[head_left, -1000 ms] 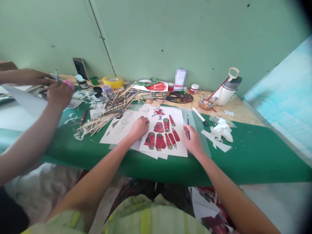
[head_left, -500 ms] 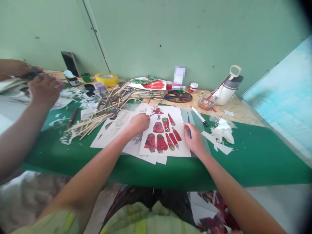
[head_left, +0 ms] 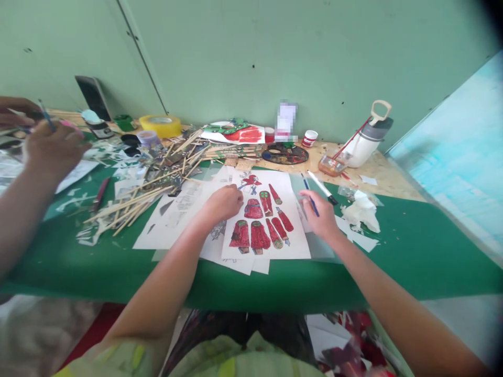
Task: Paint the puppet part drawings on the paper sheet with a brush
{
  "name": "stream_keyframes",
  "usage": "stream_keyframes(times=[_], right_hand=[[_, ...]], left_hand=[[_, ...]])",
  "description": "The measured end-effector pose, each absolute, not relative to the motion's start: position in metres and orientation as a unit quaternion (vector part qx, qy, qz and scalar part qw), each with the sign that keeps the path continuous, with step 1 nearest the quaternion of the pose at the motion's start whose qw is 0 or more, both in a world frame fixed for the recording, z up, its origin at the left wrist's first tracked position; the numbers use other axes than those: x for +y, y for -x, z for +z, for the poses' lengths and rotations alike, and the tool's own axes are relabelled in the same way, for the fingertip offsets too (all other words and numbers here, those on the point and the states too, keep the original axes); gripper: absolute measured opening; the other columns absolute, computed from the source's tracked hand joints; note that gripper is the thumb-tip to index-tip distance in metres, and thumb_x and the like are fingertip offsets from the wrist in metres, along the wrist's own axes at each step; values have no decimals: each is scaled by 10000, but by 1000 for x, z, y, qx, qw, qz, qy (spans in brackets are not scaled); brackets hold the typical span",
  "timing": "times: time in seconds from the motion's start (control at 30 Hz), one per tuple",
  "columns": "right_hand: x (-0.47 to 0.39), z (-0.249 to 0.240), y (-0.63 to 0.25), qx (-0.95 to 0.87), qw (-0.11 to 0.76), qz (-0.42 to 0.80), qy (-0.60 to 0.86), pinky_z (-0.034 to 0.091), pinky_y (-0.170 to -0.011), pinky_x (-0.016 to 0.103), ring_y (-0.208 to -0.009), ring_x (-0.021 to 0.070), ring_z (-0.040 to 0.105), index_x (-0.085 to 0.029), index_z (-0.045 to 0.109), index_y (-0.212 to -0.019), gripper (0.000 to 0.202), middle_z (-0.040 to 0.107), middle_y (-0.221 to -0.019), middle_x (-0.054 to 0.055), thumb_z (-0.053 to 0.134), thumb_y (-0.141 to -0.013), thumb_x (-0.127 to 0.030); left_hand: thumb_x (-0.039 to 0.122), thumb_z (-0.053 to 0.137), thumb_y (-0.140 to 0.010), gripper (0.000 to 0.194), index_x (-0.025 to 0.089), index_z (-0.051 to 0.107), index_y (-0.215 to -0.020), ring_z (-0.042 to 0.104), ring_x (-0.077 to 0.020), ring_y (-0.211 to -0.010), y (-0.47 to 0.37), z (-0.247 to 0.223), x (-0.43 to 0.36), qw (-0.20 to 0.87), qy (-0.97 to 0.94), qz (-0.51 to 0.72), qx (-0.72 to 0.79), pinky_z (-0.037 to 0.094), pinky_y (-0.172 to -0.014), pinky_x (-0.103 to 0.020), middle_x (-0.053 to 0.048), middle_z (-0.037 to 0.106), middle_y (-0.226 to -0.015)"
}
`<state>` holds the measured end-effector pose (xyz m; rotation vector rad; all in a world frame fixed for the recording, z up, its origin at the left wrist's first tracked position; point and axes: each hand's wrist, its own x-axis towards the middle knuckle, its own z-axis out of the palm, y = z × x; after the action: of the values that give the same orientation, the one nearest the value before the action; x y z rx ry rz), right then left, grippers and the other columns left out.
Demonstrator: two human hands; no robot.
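A white sheet of paper (head_left: pixel 291 243) lies before me, bearing a red-clothed figure in separate painted parts: a head, robe pieces and limbs. My left hand (head_left: pixel 226 203) rests at the sheet's upper left edge with fingers curled closed. Whether something is in those fingers is hidden. Beyond the sheet's right edge, my right hand (head_left: pixel 323 215) is closed on a thin paintbrush (head_left: pixel 311 199) with a blue handle, its tip pointing up and away from me. Other printed sheets (head_left: pixel 157 230) lie partly under the painted one and to its left.
Thin wooden sticks (head_left: pixel 145 201) lie heaped at left. Behind are yellow tape (head_left: pixel 161 125), a paint palette (head_left: pixel 285 154) and a white paint jar (head_left: pixel 309 139). A marker (head_left: pixel 322 186), crumpled tissue (head_left: pixel 361 212) and white bottle (head_left: pixel 363 144) stand right. A co-worker's hand (head_left: pixel 55 146) holds a brush.
My right hand, with the paintbrush, has moved slightly right, off the sheet's edge. My left hand stays by the sheet. The view has shifted a little, and the co-worker's hands appear farther left.
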<state>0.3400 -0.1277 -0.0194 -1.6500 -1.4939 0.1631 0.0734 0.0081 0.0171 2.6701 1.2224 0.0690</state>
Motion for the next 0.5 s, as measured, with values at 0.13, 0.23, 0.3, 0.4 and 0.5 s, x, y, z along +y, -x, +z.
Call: stream_keyframes(times=[0.13,0.23,0.3,0.4,0.5], right_hand=[[-89,-5,-348,-609,515,116,593,596,-874,418,-891,220,768,-244,656,-1127,319,770,-1109,78,466,-1017,-476],[-65,-6,-348,-587,573,152,551,608,-812,370,-869,187,754,-258,649,-1146,351,759,-1129,73,491,-1008,-539],[-57,-14,-347,-568,596,172,541,610,-795,356,-867,179,750,-267,644,-1145,363,762,-1124,70,509,-995,-568],[-58,-26,-346,-533,614,226,536,616,-759,342,-823,175,754,-263,630,-1138,393,781,-1077,63,539,-968,-605],[-64,-32,-348,-495,627,277,534,615,-671,322,-696,171,747,-240,621,-1124,413,793,-922,45,542,-963,-612]], left_hand=[[165,620,-795,223,177,761,-968,676,-298,-1043,-71,14,6,111,-907,34,405,545,-896,-360,-126,712,-1117],[156,629,-777,269,177,760,-1010,673,-297,-1060,-69,11,8,119,-906,33,405,546,-923,-362,-117,707,-1114],[143,617,-773,285,186,761,-1015,673,-277,-1053,-68,10,10,124,-905,32,406,541,-934,-345,-99,705,-1104],[133,607,-769,297,199,757,-1017,666,-258,-1055,-67,8,11,130,-904,30,406,532,-953,-333,-80,699,-1097],[146,607,-784,300,194,740,-1049,653,-262,-1082,-67,8,10,132,-902,25,411,524,-962,-343,-81,686,-1115]])
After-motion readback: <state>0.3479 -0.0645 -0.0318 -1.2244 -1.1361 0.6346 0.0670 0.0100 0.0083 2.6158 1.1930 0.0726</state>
